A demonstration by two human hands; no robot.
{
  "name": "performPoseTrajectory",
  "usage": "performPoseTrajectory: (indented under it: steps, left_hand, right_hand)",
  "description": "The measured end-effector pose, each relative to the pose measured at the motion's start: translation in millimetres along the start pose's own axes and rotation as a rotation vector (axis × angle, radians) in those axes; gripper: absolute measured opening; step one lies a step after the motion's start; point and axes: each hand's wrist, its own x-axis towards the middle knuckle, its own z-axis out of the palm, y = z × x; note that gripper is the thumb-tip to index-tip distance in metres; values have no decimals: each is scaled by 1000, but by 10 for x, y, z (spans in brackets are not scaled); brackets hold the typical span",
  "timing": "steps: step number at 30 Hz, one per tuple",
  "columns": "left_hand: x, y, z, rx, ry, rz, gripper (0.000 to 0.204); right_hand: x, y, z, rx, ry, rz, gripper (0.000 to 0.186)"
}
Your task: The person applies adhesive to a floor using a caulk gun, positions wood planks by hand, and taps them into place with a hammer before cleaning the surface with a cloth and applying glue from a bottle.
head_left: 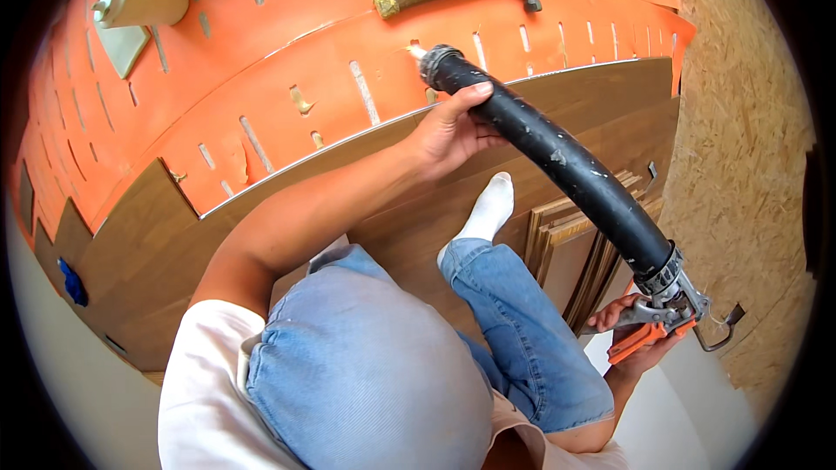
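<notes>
Currently your left grip (pixel 447 133) clasps the black-barrelled caulking gun (pixel 566 161) just behind its nozzle end (pixel 441 65); your right grip (pixel 647 359) wraps its orange trigger (pixel 634 344).

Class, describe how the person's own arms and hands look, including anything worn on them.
The left hand and right hand are both ungloved, the right partly hidden. No watch or bracelet shows at the left wrist. A loose, plain off-white sleeve ends near the left elbow, leaving the forearm bare.
</notes>
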Motion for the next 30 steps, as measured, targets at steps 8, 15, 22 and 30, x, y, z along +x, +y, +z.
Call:
performPoseTrajectory:
  steps: [8, 15, 22, 30]
  left_hand:
    - [244, 100, -93, 48, -28, -1, 48]
    - [222, -19, -133, 19, -33, -32, 50]
    - [111, -181, -118, 5, 0, -93, 52]
    - [538, -295, 155, 55, -68, -153, 51]
  right_hand:
    - [174, 213, 8, 31, -77, 123, 89]
    - [72, 247, -28, -100, -76, 11, 63]
    - [-156, 304, -170, -61, -17, 82, 76]
    - [-168, 304, -284, -24, 28, -43, 67]
